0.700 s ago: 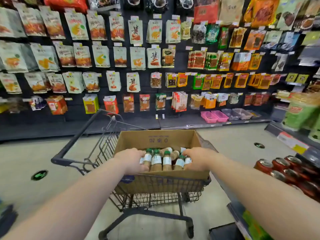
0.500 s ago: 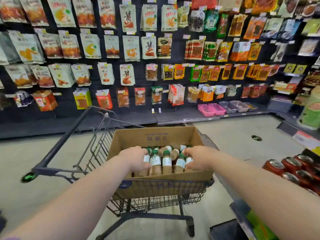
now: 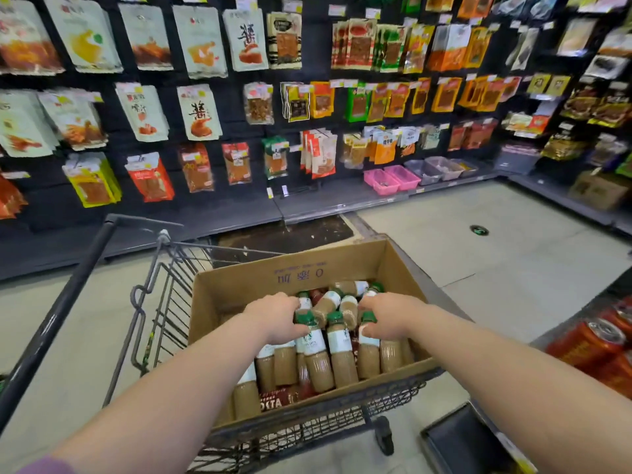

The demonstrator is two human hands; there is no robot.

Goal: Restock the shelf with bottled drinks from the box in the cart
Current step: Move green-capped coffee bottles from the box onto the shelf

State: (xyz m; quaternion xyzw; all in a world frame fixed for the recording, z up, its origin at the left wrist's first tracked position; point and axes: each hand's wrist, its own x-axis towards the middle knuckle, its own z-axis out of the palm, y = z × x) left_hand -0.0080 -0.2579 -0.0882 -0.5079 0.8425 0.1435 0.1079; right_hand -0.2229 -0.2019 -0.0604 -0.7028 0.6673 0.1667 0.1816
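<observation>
Now, the left hand [image 3: 277,318] and the right hand [image 3: 390,316] are both working inside the open brown cardboard box [image 3: 290,268], which is sitting in the basket of the grey wire shopping cart [image 3: 160,313]. Clear plastic bottles of tan drink with green caps and white labels [image 3: 316,357] are crowding the near half of the box, packed side by side and leaning; a few more are lying loose toward its far wall. The left hand is curling its fingers down over the caps and necks at the left of the cluster and gripping them; how many it is holding cannot be told. The right hand is gripping the tops at the right of the cluster the same way, fingers wrapped over, thumb lying against a white label. Between the two hands a few green caps are showing free. The black cart handle bar [image 3: 58,313] is running off toward the lower left. Red drink cans [image 3: 588,340] are lying stacked at the right edge, just beside the right forearm. Across the aisle, printed snack pouches [image 3: 198,111] are hanging in rows on the dark wall rack [image 3: 236,203], and pink plastic baskets [image 3: 391,177] are sitting on its bottom ledge
</observation>
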